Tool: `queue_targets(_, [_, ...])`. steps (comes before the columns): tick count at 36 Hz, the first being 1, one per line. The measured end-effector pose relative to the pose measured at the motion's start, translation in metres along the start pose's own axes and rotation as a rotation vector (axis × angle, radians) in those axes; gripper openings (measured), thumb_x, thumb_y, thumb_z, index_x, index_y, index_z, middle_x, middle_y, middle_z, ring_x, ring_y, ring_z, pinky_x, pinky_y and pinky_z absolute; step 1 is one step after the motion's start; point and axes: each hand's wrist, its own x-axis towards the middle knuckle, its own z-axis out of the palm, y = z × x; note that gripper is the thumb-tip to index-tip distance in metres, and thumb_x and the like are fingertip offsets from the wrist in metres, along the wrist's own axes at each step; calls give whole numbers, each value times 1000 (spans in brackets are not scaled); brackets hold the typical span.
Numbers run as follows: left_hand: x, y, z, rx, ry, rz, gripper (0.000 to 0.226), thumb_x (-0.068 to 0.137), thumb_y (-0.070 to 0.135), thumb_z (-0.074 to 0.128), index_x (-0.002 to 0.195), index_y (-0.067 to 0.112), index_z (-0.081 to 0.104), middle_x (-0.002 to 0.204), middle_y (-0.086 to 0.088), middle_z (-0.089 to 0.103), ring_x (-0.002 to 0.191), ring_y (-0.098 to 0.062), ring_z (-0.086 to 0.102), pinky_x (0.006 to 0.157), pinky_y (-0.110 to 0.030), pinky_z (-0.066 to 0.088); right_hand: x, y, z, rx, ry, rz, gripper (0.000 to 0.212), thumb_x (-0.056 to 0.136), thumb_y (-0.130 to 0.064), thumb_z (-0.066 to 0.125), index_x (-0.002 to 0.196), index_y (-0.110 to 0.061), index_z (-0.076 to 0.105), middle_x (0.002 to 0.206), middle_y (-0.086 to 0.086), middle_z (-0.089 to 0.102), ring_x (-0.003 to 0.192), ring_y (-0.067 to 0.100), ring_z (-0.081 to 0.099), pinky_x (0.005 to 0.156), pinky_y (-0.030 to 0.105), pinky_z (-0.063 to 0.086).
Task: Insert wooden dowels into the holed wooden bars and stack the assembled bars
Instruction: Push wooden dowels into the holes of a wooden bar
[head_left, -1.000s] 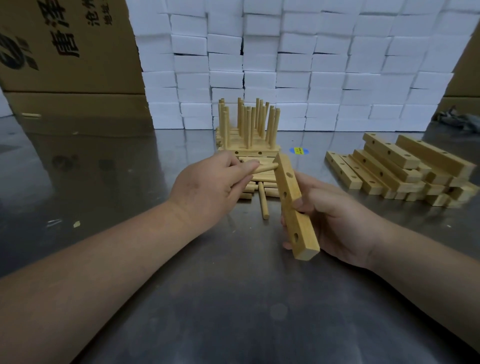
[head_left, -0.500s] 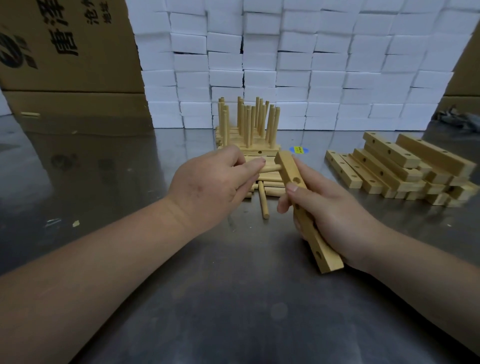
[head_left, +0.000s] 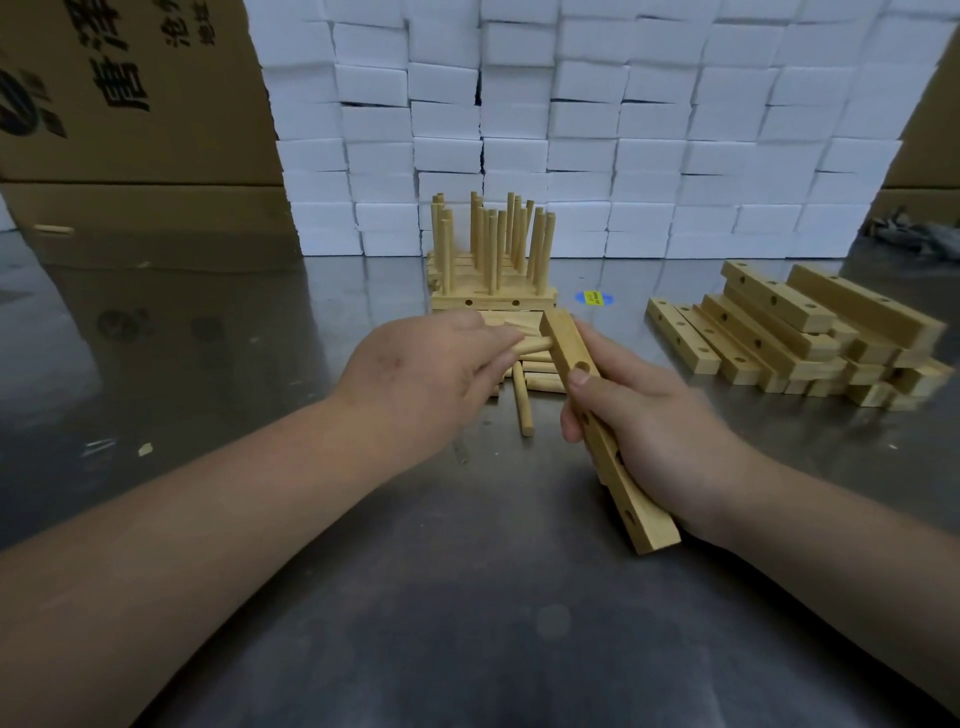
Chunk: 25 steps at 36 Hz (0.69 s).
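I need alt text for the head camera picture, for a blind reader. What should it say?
A person's left hand holds a wooden dowel with its end against the side of a holed wooden bar, which the right hand grips above a metal table. Behind stands a stack of bars with upright dowels; loose bars lie piled at right.

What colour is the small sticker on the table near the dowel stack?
The sticker is blue with a yellow patch, clearest in the head view.
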Motion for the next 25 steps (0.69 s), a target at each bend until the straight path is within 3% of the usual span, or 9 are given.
queue_targets(3, [0,-2,2,-65,-11,-99,33,94,26,44,124,21,58,94,4,60,88,-13,51,73,-27,38,0,0,0,-23,2,1,47,96,-28,41,140,-44,34,57,-14,57,53,-8,46,56,7,33])
queue_targets(7, [2,-3,1,-109,-62,-142,32,94,28,43,120,23,61,88,8,57,84,-10,49,73,-26,39,0,-3,-1,26,-3,21,47,97,-26,42,140,-42,35,57,-11,57,52,-9,47,65,20,30])
queue_targets(9, [2,-2,0,-149,-29,-167,32,95,32,42,118,24,62,100,2,65,97,-17,56,81,-33,45,1,-2,0,43,4,28,45,97,-26,42,139,-41,38,58,-11,57,52,-10,49,67,21,30])
queue_targets(11, [1,-3,-1,-199,29,-197,41,95,42,37,129,26,52,120,1,62,111,-16,53,89,-33,44,3,0,0,73,26,56,41,97,-27,41,136,-40,41,60,-10,59,54,-9,50,72,25,33])
queue_targets(13, [-1,-7,-2,-244,81,-231,54,91,48,26,136,24,42,122,3,57,110,-12,50,84,-28,40,6,3,-3,155,73,90,33,98,-27,40,126,-40,51,60,-8,59,55,-1,51,71,29,35])
queue_targets(15, [-3,-14,-2,-243,111,-286,52,91,45,25,133,21,45,112,6,55,100,-9,49,75,-24,38,10,6,-7,263,132,116,28,99,-25,38,106,-41,60,60,-5,59,55,7,49,65,31,34])
queue_targets(17, [-2,-21,1,-130,48,-323,42,94,41,33,128,22,51,110,7,57,96,-9,48,75,-26,36,13,8,-11,339,191,154,27,99,-26,37,96,-41,59,60,-4,59,56,10,48,63,32,33])
queue_targets(20, [0,-28,10,137,-172,-285,37,90,42,43,121,29,58,113,5,59,104,-15,47,86,-32,34,17,10,-16,439,252,205,23,99,-27,36,96,-36,57,61,-2,58,58,13,47,59,32,34])
queue_targets(25, [0,-30,18,312,-373,-226,31,88,50,44,107,34,63,106,7,59,101,-17,45,88,-35,33,18,12,-18,490,293,217,25,98,-22,35,91,-30,58,59,-1,58,56,15,44,54,31,34])
